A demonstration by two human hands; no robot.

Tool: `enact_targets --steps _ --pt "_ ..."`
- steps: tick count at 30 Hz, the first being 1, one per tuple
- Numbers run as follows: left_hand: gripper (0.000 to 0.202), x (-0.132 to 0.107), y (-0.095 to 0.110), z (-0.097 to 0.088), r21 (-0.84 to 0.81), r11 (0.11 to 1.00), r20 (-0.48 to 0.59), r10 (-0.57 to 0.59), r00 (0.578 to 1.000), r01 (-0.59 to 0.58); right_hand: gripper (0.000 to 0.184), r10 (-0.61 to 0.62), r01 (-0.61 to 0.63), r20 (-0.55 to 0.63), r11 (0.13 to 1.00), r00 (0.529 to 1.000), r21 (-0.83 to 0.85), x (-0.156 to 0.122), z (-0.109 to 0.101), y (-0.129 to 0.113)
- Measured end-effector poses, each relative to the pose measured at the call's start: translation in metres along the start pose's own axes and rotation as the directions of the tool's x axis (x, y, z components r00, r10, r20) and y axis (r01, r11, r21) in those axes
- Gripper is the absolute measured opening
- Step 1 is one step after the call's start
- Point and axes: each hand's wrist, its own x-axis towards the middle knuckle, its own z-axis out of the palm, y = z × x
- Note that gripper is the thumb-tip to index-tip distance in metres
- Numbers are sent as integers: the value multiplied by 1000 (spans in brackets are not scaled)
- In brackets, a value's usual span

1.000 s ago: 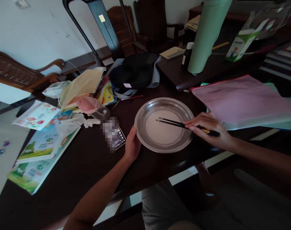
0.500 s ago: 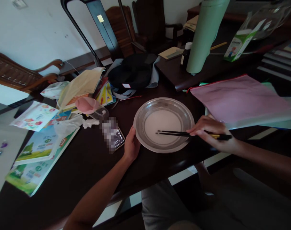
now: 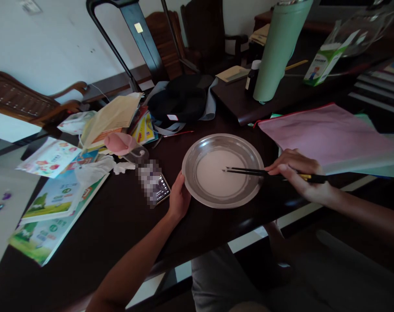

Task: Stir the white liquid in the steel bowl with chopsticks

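Observation:
A round steel plate (image 3: 197, 147) holding a thin whitish layer sits on the dark table near its front edge. My left hand (image 3: 179, 198) grips the plate's left rim, fingers curled on it. My right hand (image 3: 297, 175) is closed round a pair of black chopsticks (image 3: 249, 171) at the plate's right side. The chopstick tips lie over the middle of the plate, pointing left.
A phone (image 3: 156, 186) lies just left of my left hand. Books, papers and a pink mask (image 3: 119, 142) crowd the left. A pink zip folder (image 3: 327, 134) lies right of the plate. A green flask (image 3: 275, 56), a black bag (image 3: 180, 97) and a small box (image 3: 325, 60) stand behind.
My right hand has drawn the chopsticks to the right, so their tips moved from the plate's left part to its middle. My left hand stayed on the rim.

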Motion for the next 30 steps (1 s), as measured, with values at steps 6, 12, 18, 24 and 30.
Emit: enact_targets --steps 6,12,18,24,30 --pt "33 0 1 1 -2 1000 7 5 1000 -5 26 -7 -6 93 991 996 136 -3 5 -10" --pt "35 0 1 0 9 1000 -10 -6 1000 6 10 -42 35 137 998 990 52 -1 29 -5" --pt "34 0 1 0 33 999 10 5 1000 -6 12 4 0 71 998 997 -58 3 18 1" --pt "34 -1 2 0 20 1000 16 -5 1000 5 30 -6 6 8 999 1000 54 0 -2 -4" --pt "35 1 0 -1 18 1000 11 6 1000 -6 20 -76 68 132 996 988 65 -1 11 -6"
